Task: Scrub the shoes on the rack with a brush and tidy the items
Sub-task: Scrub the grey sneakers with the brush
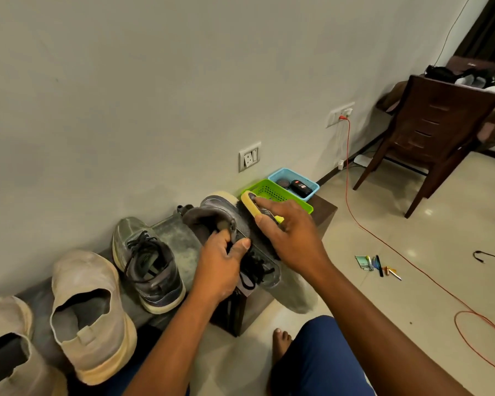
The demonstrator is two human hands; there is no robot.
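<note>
While left hand [222,262] grips grey shoe [235,238], right hand [290,238] holds brush [256,208] above dusty rack [177,238].

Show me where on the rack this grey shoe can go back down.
Best patch: the dusty rack top between the laced grey sneaker and the green basket, beneath the held shoe. Leftward it is crowded: the two beige slip-ons sit close together. Baskets fill the right end.

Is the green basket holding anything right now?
No, the green basket shows only its bare mesh floor, while the blue basket behind it holds dark items.
</note>
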